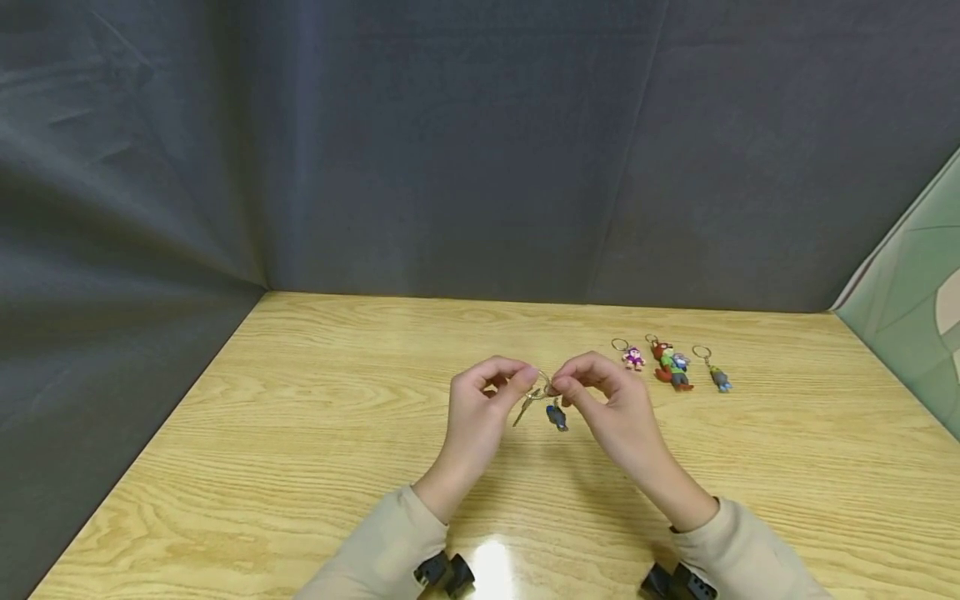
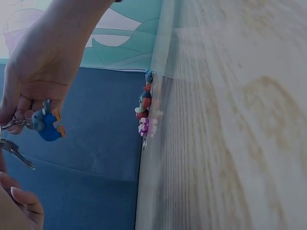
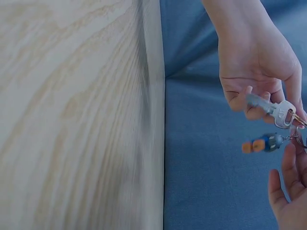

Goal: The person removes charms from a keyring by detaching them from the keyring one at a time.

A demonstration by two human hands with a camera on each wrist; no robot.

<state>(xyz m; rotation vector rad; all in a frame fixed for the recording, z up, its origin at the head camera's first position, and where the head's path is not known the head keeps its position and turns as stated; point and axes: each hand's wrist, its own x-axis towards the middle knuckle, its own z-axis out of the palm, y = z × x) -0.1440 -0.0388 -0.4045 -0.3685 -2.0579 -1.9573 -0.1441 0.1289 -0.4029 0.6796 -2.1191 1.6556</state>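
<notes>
In the head view my left hand (image 1: 476, 412) and right hand (image 1: 622, 417) meet over the wooden table, fingertips close together. My left thumb and fingers pinch a metal key ring (image 1: 542, 392). From it hangs a silver key (image 3: 282, 114), seen large in the right wrist view. The right thumb and fingers pinch the ring of a small keychain figure (image 2: 46, 125), close beside the key ring. That figure is blue and grey with orange feet and dangles on a short chain. Fingertips hide part of where the rings meet.
Farther right on the table lie a purple-and-pink figure keychain (image 1: 633, 358), a larger red-and-green one (image 1: 672, 368) and a grey-and-blue one (image 1: 720, 379). Dark cloth (image 1: 465, 158) rises behind the table and on the left; a green patterned panel (image 1: 918, 300) stands at right.
</notes>
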